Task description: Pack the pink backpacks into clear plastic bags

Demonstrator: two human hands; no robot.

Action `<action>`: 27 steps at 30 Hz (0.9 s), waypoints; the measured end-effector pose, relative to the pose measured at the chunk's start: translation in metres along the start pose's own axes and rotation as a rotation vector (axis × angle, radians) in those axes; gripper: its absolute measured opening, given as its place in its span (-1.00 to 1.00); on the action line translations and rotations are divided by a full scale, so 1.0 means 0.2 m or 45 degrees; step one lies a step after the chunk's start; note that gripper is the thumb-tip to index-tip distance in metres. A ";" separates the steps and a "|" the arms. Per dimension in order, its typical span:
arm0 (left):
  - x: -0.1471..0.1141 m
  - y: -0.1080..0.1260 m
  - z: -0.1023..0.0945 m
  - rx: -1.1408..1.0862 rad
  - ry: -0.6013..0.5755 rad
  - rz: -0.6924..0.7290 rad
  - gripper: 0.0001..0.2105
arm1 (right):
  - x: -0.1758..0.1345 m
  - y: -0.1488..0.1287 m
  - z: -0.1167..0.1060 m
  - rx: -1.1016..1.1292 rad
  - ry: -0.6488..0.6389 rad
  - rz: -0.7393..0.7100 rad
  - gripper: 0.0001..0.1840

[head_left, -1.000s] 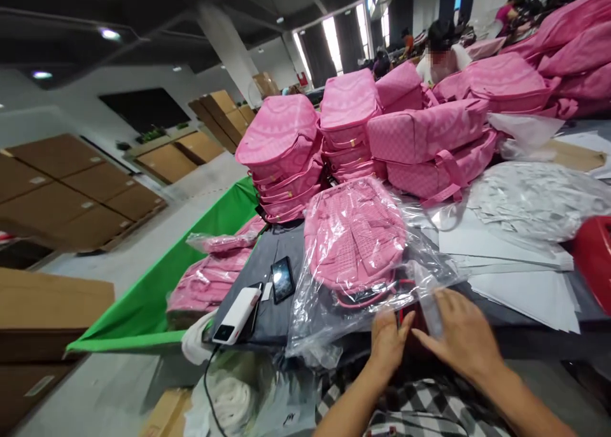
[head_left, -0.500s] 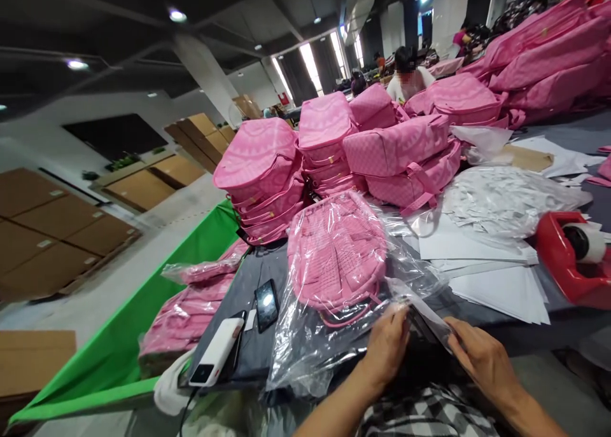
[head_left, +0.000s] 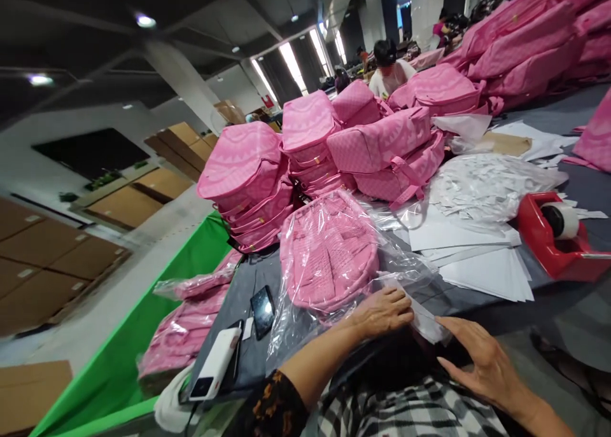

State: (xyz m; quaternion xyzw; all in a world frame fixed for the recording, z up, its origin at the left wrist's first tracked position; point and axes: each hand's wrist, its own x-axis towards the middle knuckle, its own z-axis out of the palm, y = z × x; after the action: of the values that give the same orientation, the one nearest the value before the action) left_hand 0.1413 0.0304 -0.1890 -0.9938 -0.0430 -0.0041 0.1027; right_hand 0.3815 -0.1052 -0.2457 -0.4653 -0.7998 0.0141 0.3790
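Observation:
A pink backpack (head_left: 329, 252) lies inside a clear plastic bag (head_left: 281, 326) on the dark table before me. Near its lower right corner a white folded strip (head_left: 427, 319), paper or plastic I cannot tell, slants down to the right. My left hand (head_left: 382, 313) is palm down, its fingers bent over the upper part of the strip; the thumb is hidden. At the strip's lower end, my right hand (head_left: 482, 357) has thumb and forefinger apart, the forefinger touching or very close to the edge.
Stacked pink backpacks (head_left: 243, 170) stand behind. To the right are white sheets (head_left: 482, 271), a bag of white slips (head_left: 491, 189) and a red tape dispenser (head_left: 548, 246). A phone (head_left: 262, 311) and white power bank (head_left: 214, 364) lie left, beside a green bin (head_left: 119, 354). A person (head_left: 391, 71) works beyond.
My left hand has turned palm down over the strip and moved slightly up and left. My right hand's thumb has come away from the strip. The whole view has shifted a little.

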 end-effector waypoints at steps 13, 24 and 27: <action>-0.05 0.02 0.04 -0.025 -0.040 -0.013 -0.78 | -0.06 -0.02 0.16 0.425 -0.137 0.650 -0.43; -0.01 0.03 -0.02 -0.147 -0.009 -0.205 -0.84 | -0.06 0.08 0.01 -0.060 0.265 0.076 -0.65; 0.02 0.03 0.04 -0.168 0.031 -0.141 -0.80 | 0.02 0.05 0.00 -0.204 0.269 0.070 -0.46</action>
State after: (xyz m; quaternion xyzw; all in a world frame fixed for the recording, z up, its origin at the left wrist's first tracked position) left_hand 0.1455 0.0258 -0.1979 -0.9943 -0.0963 -0.0247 0.0373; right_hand 0.3872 -0.0967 -0.2461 -0.5148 -0.7409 -0.0884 0.4221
